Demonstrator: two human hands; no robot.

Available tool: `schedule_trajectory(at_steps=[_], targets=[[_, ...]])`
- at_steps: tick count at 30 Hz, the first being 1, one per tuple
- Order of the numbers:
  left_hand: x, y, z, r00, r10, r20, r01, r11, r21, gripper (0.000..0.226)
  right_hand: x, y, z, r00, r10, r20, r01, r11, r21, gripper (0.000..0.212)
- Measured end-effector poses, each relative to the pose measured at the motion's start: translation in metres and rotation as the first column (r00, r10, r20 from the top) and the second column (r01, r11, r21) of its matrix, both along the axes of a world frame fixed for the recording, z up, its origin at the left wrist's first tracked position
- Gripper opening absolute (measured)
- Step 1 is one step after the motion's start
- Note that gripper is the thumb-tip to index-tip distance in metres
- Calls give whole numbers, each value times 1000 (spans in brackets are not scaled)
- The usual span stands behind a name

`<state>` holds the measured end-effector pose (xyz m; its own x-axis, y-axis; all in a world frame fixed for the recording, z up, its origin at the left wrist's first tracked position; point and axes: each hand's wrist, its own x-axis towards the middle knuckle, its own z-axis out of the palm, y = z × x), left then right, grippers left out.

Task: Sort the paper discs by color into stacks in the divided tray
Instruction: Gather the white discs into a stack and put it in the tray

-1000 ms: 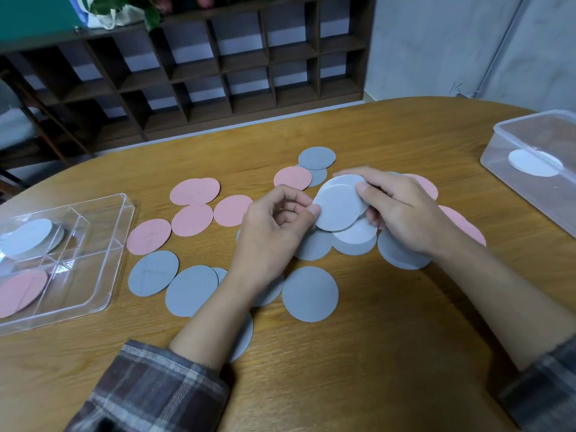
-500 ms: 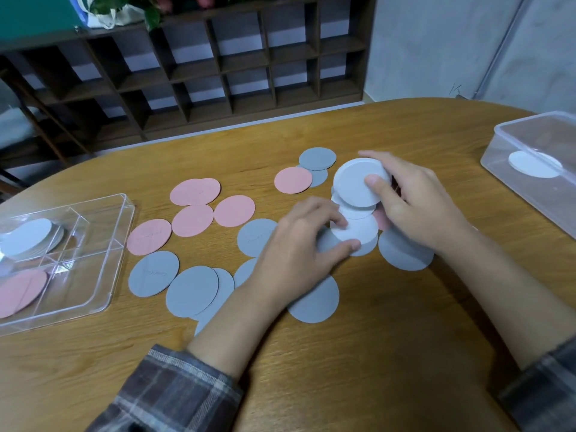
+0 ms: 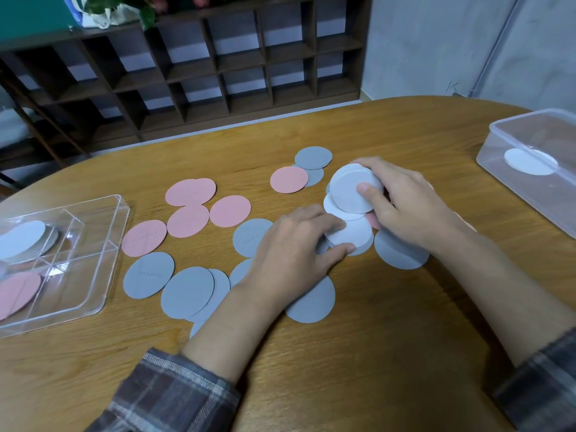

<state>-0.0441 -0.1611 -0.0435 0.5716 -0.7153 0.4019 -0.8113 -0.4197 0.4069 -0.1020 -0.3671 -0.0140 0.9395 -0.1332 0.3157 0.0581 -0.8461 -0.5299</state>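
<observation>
Pink discs (image 3: 230, 211) and grey discs (image 3: 149, 275) lie spread over the wooden table. My right hand (image 3: 408, 204) holds a small stack of white discs (image 3: 349, 190) tilted above the table, thumb on its face. My left hand (image 3: 293, 254) lies palm down with its fingertips pinching the edge of a white disc (image 3: 355, 230) that rests on grey ones. The clear divided tray (image 3: 103, 272) stands at the left edge, with white discs (image 3: 21, 241) in its far compartment and pink discs (image 3: 15, 291) in its near one.
A clear plastic box (image 3: 511, 129) with a white disc (image 3: 526, 162) inside stands at the right edge of the table. A dark wooden shelf unit (image 3: 218, 67) runs behind the table. My plaid sleeves cover both forearms near the front edge.
My left hand let go of the stack and dropped flat onto the white disc on the table. My right hand lifted the white stack slightly up and away from me.
</observation>
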Motion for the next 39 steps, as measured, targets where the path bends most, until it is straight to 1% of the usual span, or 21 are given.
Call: schedule_trajectory(at_steps=[2, 4, 8, 10, 13, 15, 18, 22, 25, 27, 30, 33, 36, 37, 39], targets=[[1, 0, -1, 1000, -2, 1, 2, 1000, 0, 33, 0, -1, 1, 1000, -3, -18, 4, 1000, 8, 33], [3, 0, -2, 999, -25, 30, 25, 1000, 9, 31, -1, -1, 2, 1000, -13, -5, 13, 1000, 23, 30], [5, 2, -1, 990, -39, 134, 39, 999, 3, 38, -1, 2, 3, 999, -30, 18, 28, 997, 70, 26], [5, 4, 1, 987, -25, 158, 28, 999, -18, 38, -2, 4, 4, 999, -34, 19, 31, 991, 131, 26], [3, 6, 4, 985, -10, 172, 19, 998, -52, 28, -4, 6, 7, 999, -32, 22, 25, 968, 248, 25], [1, 6, 7, 984, 9, 181, 5, 997, -81, 23, -5, 7, 8, 999, -27, 21, 19, 955, 297, 24], [1, 8, 9, 984, 55, 168, -29, 988, -149, 15, -4, 8, 7, 999, -17, 45, 5, 968, 252, 24], [0, 9, 10, 993, 107, 50, -90, 962, -256, 4, -4, 10, 6, 999, 28, 38, -36, 968, 249, 25], [-1, 9, 12, 986, 135, -102, -162, 923, -350, 5, -4, 13, 6, 997, 70, 19, -73, 962, 263, 27], [-2, 8, 13, 968, 157, -196, -223, 896, -384, 6, -4, 13, 3, 995, 97, 14, -97, 952, 290, 29], [-3, 7, 14, 932, 194, -305, -309, 865, -395, 8, -2, 15, -1, 994, 112, -3, -106, 945, 310, 34], [-4, 6, 14, 902, 220, -371, -363, 852, -378, 10, -3, 19, -2, 993, 113, -28, -99, 945, 311, 37], [-3, 7, 15, 881, 213, -423, -384, 843, -376, 12, -4, 21, -2, 989, 136, -64, -109, 942, 319, 38], [-3, 7, 15, 875, 211, -436, -391, 839, -379, 13, -4, 22, -2, 987, 140, -74, -112, 948, 298, 40], [-2, 8, 15, 863, 207, -461, -404, 831, -383, 16, -3, 26, -3, 988, 129, -91, -108, 973, 202, 46]])
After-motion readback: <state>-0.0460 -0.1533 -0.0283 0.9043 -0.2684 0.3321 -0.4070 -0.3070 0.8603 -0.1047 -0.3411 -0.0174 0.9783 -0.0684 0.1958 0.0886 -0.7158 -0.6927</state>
